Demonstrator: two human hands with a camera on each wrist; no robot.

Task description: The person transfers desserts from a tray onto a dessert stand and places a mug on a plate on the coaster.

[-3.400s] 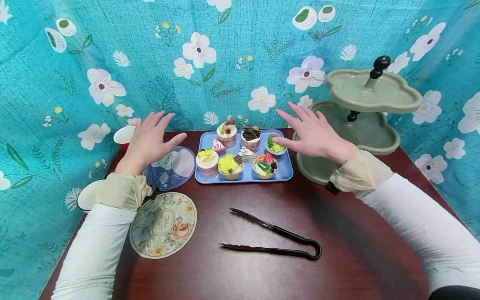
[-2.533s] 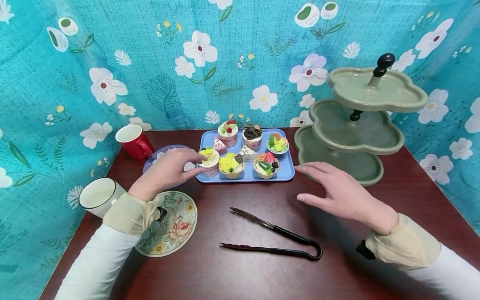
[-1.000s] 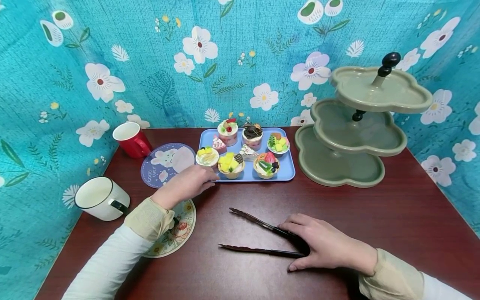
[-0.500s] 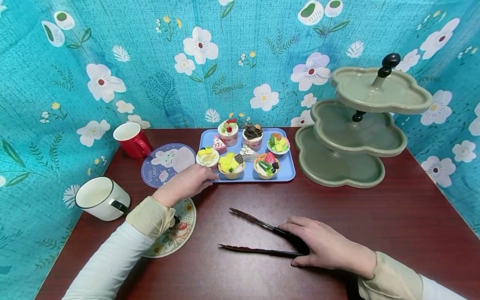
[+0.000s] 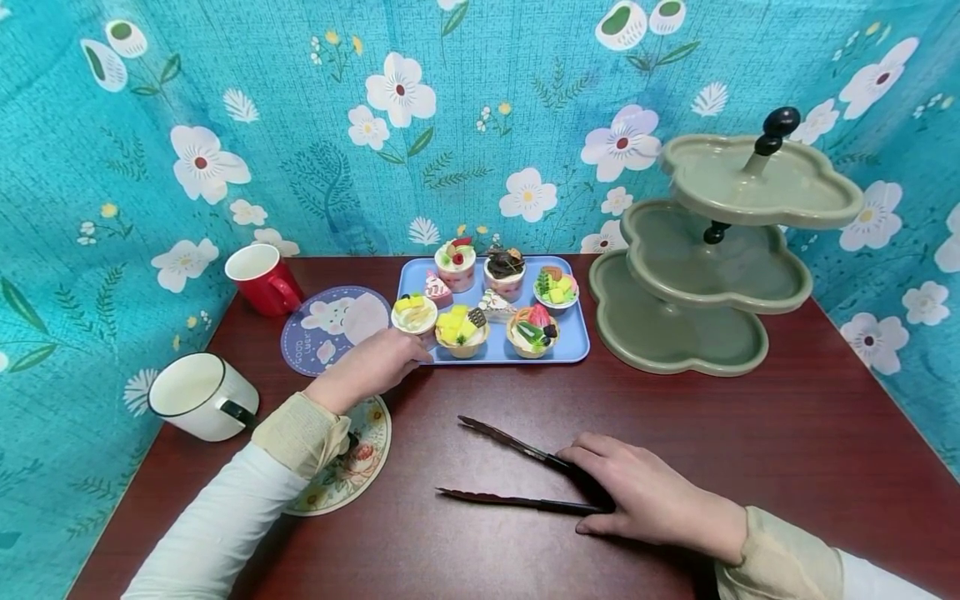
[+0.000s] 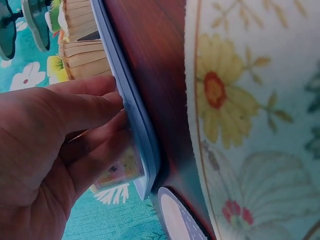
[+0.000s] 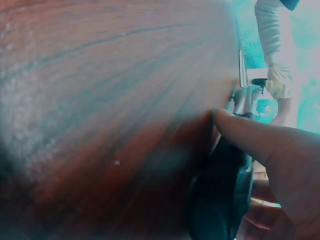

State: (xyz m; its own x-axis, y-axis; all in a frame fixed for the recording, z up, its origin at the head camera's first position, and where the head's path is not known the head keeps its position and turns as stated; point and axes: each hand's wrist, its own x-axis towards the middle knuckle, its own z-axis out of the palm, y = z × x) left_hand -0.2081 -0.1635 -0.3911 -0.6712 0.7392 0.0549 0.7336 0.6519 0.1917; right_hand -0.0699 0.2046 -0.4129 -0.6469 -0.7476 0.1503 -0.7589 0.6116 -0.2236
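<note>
My left hand [image 5: 378, 364] grips the front left rim of a blue tray [image 5: 570, 354], just in front of a cream dessert cup [image 5: 414, 313]. In the left wrist view, its fingers [image 6: 100, 107] meet at the rim [image 6: 132, 107]. Several small toy-like desserts stand on the tray, among them two fruit tarts [image 5: 532, 333]. My right hand [image 5: 648, 492] holds the black tongs [image 5: 517, 502] around the handle end, which it hides. The tongs lie spread on the table, their tips pointing left. The right wrist view shows my thumb [image 7: 245, 132] along the dark handle [image 7: 217, 195].
A green three-tier stand [image 5: 720, 267] stands at the back right. On the left are a red mug [image 5: 262, 279], a white mug [image 5: 206, 396], a blue rabbit mat [image 5: 330, 329] and a floral mat [image 5: 367, 450], partly under my left arm. A flowered cloth [image 5: 487, 125] hangs behind.
Both hands came down from above the table. The left took the tray's rim and the right closed around the tongs' handle. Over the last second they barely moved.
</note>
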